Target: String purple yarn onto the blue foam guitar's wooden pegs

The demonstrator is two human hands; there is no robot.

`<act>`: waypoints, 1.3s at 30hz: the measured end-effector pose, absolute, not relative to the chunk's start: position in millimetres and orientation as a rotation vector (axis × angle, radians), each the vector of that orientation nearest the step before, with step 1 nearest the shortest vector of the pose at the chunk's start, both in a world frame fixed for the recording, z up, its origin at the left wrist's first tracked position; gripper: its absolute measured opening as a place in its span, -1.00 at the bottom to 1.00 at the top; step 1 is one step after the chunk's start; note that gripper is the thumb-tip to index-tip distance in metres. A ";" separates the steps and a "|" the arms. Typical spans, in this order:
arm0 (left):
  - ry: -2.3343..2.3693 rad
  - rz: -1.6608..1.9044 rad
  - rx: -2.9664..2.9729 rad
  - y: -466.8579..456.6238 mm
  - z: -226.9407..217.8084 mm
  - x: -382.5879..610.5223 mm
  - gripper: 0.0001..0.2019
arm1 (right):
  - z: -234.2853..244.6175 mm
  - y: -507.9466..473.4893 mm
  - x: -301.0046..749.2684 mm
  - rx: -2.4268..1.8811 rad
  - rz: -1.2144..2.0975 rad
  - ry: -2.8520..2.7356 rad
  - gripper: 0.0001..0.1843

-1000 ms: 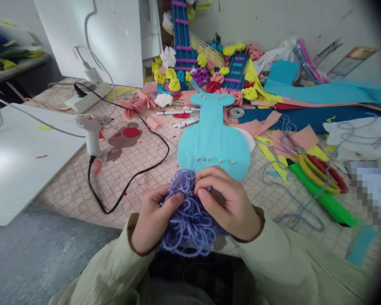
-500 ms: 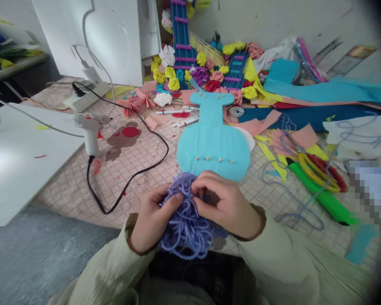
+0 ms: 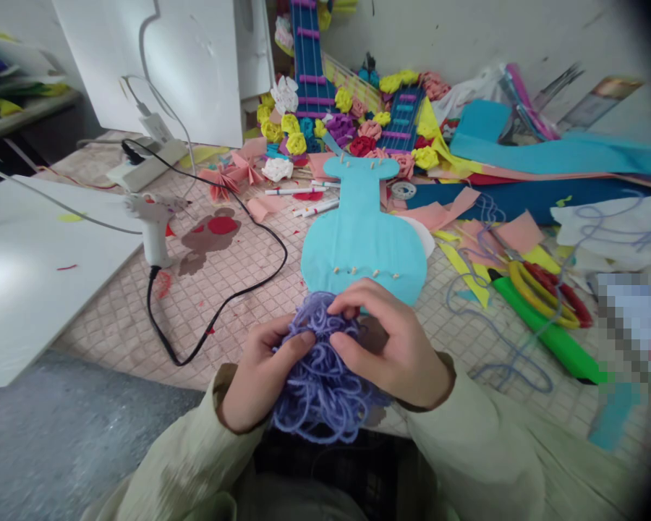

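Note:
A loose, looping tangle of purple yarn (image 3: 325,391) is held up in front of me at the table's near edge. My left hand (image 3: 265,369) grips its left side, thumb pressed on top and fingers curled behind. On the other side, my right hand (image 3: 393,344) has its thumb and index finger apart, with the tips touching the upper strands. Just beyond the yarn lies a light-blue guitar-shaped cutout (image 3: 363,239) with small pegs at its head and lower body. The right hand overlaps the cutout's lower edge.
A white glue gun (image 3: 155,235) stands at left, its black cord looping across the quilted tablecloth (image 3: 239,318). Yellow-handled scissors (image 3: 539,293), a green tool (image 3: 553,344) and loose yarn strands (image 3: 499,333) lie right. Paper flowers (image 3: 296,134) and a power strip (image 3: 146,163) are behind.
My right thumb and index finger have spread apart on the yarn, and the index finger has risen slightly. The left hand keeps its grip, and the tangle looks a little fuller.

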State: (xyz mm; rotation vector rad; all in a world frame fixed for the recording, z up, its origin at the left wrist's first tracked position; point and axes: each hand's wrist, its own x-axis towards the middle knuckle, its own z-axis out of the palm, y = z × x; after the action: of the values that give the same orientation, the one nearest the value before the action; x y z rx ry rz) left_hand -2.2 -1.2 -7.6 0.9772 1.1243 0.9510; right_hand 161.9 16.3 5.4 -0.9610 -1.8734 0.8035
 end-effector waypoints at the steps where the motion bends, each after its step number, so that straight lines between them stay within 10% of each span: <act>1: 1.117 0.953 0.974 -1.1 -7.3 -2.2 -0.82 | 5.9 16.9 162.8 -0.951 0.814 -1.897 -0.88; 17: 1.236 1.064 0.966 -3.1 -9.0 -4.7 -0.79 | 8.1 23.7 168.2 -1.022 1.532 -1.561 -0.84; 39: 1.335 0.946 1.221 0.0 -1.9 -0.7 -0.84 | 0.9 20.0 161.9 -1.091 0.815 -1.854 -0.91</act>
State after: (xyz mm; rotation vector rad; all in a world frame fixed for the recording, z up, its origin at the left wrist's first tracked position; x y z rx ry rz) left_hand -0.7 0.0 -1.9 1.2209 1.3350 0.9456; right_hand 161.9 20.0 0.9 -1.0910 -1.8539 0.8153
